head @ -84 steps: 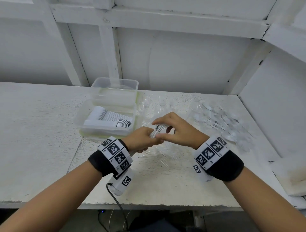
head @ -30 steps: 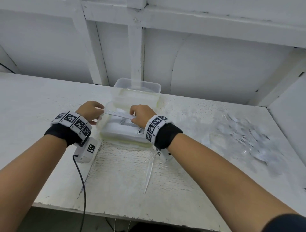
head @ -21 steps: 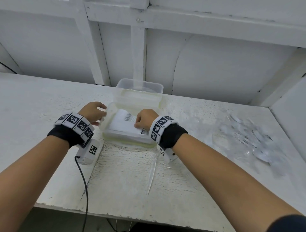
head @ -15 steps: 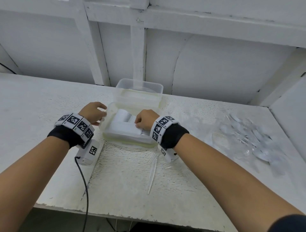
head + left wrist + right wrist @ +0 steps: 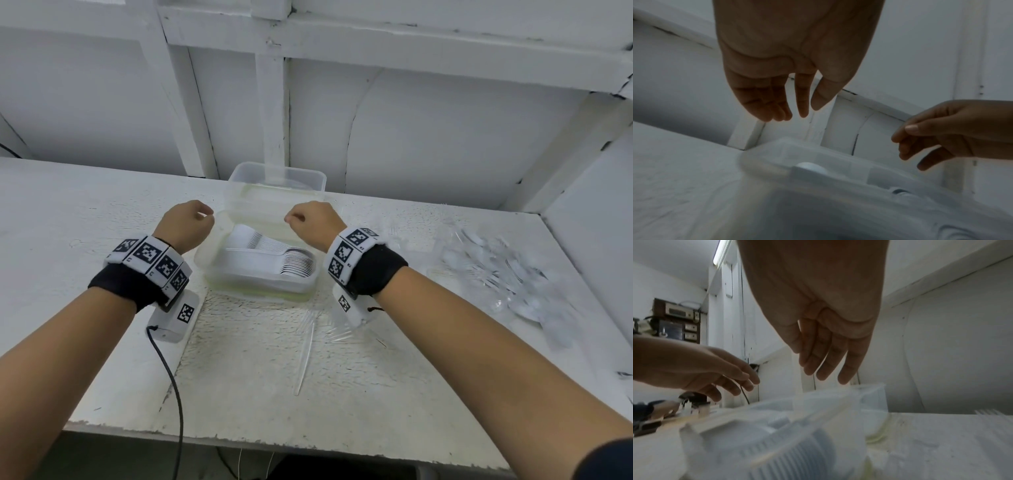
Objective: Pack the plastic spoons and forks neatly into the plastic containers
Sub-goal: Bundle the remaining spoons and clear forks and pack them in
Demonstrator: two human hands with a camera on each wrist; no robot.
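- White, rough-textured painted table [image 5: 85, 212], front edge chipped.
- Clear rectangular plastic container [image 5: 219, 270] at centre, holding stacked white plastic cutlery.
- Second clear rectangular plastic container [image 5: 277, 174] directly behind, touching the first.
- Loose heap of clear plastic spoons and forks [image 5: 507, 274] at right, well apart from both containers.
- Single clear plastic utensil [image 5: 305, 356] lying in front of the near container.

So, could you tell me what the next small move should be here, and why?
Probably the right hand should reach for the loose cutlery pile on the right. Both it and the left hand hover empty above the near container, whose spoon rows already lie neatly, while that pile is unpacked.
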